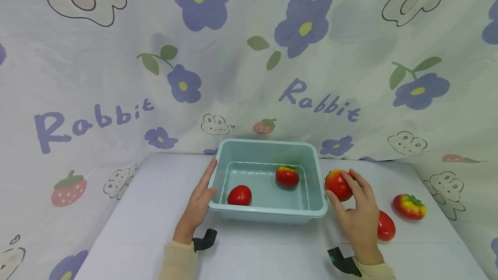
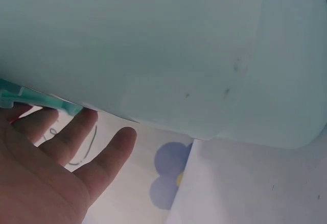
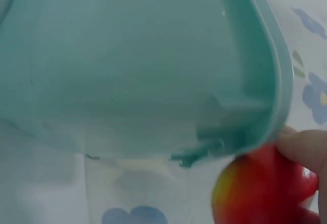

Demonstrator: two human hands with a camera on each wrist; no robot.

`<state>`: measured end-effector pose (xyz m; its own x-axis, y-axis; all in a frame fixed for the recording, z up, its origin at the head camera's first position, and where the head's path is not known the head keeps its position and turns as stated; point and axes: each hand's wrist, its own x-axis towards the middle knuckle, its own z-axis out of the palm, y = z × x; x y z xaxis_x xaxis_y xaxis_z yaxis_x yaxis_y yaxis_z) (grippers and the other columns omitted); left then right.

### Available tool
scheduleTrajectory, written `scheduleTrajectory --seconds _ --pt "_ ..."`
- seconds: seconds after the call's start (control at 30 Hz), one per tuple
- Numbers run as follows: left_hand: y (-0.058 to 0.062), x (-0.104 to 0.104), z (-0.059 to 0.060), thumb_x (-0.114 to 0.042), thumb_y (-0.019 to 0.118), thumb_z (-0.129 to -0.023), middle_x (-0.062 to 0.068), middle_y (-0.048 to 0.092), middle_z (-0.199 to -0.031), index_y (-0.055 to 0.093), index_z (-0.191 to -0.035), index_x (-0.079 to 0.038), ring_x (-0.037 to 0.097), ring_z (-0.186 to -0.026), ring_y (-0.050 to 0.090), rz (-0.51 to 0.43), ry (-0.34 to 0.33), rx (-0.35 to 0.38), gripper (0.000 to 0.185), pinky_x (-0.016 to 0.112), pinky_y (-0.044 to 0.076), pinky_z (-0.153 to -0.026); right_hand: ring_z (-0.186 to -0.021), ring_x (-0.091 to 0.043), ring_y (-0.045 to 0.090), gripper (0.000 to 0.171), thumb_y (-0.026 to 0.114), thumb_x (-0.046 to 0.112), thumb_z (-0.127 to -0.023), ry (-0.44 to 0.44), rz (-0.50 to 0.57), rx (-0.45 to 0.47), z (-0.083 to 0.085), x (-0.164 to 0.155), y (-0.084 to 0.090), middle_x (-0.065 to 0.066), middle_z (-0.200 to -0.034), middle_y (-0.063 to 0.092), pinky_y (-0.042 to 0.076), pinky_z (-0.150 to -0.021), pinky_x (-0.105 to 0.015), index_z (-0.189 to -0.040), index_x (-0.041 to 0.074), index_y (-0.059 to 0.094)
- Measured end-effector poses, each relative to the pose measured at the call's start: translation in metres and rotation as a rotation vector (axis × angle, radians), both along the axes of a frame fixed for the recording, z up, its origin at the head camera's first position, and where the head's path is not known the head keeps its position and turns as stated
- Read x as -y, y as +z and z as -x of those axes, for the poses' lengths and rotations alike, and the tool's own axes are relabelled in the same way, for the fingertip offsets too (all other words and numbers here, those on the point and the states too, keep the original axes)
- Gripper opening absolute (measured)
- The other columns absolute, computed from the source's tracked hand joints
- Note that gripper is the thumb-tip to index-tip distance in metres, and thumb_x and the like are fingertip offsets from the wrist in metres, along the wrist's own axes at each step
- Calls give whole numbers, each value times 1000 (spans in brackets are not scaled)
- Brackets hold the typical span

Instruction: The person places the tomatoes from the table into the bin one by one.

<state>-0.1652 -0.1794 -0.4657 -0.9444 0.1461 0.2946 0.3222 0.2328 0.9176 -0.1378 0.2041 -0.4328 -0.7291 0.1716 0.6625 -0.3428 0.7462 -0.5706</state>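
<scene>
There are five red fruits and one tub [image 1: 268, 217]. Two fruits lie inside the tub: one [image 1: 239, 195] near the left fingers, past the tub's wall, and one [image 1: 287, 176] farther in, toward the back. The right hand [image 1: 355, 211] holds a third fruit [image 1: 337, 185] just outside the tub's right rim, with the thumb and fingers curled around it. The rim stands between this fruit and the inside of the tub. Two more fruits lie on the table [image 1: 136, 211]: one [image 1: 386, 226] just beside the right hand's outer edge, and one [image 1: 409, 206] farther out from those fingers. The left hand [image 1: 198, 202] rests flat against the tub's left wall, fingers straight and close together. A flower cloth [image 1: 116, 77] hangs behind.
</scene>
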Motion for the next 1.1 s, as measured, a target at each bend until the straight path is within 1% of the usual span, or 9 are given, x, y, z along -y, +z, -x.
scheduleTrajectory --seconds 0.03,0.07,0.2,0.27,0.43,0.53,0.67,0.87,1.1 --pt "0 0 0 5 31 -97 -5 15 -168 19 -162 -21 15 -154 11 -3 0 -1 71 57 14 -119 -122 -42 57 67 89 1 -70 7 2 -29 0 2 0 -19 -140 56 30 -97 -4 -132 4 65" --pt "1 0 0 5 31 -97 -5 15 -168 19 -162 -20 15 -154 11 -5 -1 -2 71 57 14 -119 -123 -42 56 68 89 -1 -69 13 4 -47 0 4 -1 -19 -140 56 29 -98 -3 -132 3 64" --pt "2 0 0 6 31 -96 -5 15 -168 19 -162 -19 16 -154 11 -12 -5 -2 72 58 14 -119 -125 -40 54 73 90 -5 -65 28 18 -93 -2 9 -2 -18 -142 55 31 -100 -4 -132 3 64" --pt "2 0 -1 5 30 -97 -5 15 -168 19 -162 -19 16 -154 11 -10 -5 -3 71 58 14 -119 -126 -37 54 73 90 -4 -65 63 24 -112 -3 10 -2 -18 -142 55 33 -100 -5 -133 3 64" --pt "1 -1 0 6 30 -97 -3 15 -168 18 -162 -19 17 -154 11 -11 -4 -9 71 59 15 -119 -133 -20 49 68 86 -1 -72 207 33 -95 -6 13 -3 -18 -144 53 37 -103 -10 -135 2 61" --pt "1 -1 -1 6 31 -97 -4 15 -168 19 -162 -20 17 -154 11 -13 -1 -8 71 59 15 -119 -135 -13 47 70 86 -3 -72 247 19 -58 -7 15 -4 -17 -146 52 37 -104 -12 -137 2 60" --pt "2 -1 -1 5 31 -97 -5 16 -168 19 -162 -20 17 -154 12 -11 1 -7 71 59 16 -119 -135 -14 48 75 87 -5 -69 282 -5 -12 -7 17 -6 -15 -146 52 38 -103 -12 -138 5 59" --pt "2 -1 -1 4 31 -98 -5 16 -167 19 -162 -21 17 -154 12 -3 3 -8 70 57 17 -119 -134 -18 49 76 88 -1 -70 382 -35 24 -7 21 -9 -15 -145 52 40 -100 -12 -139 8 58" --pt "1 -1 0 5 31 -98 -5 16 -168 19 -162 -21 17 -154 12 -9 1 -5 70 58 17 -119 -131 -28 52 79 87 6 -74 372 -87 68 -5 24 -12 -13 -146 52 35 -104 -11 -144 7 51"
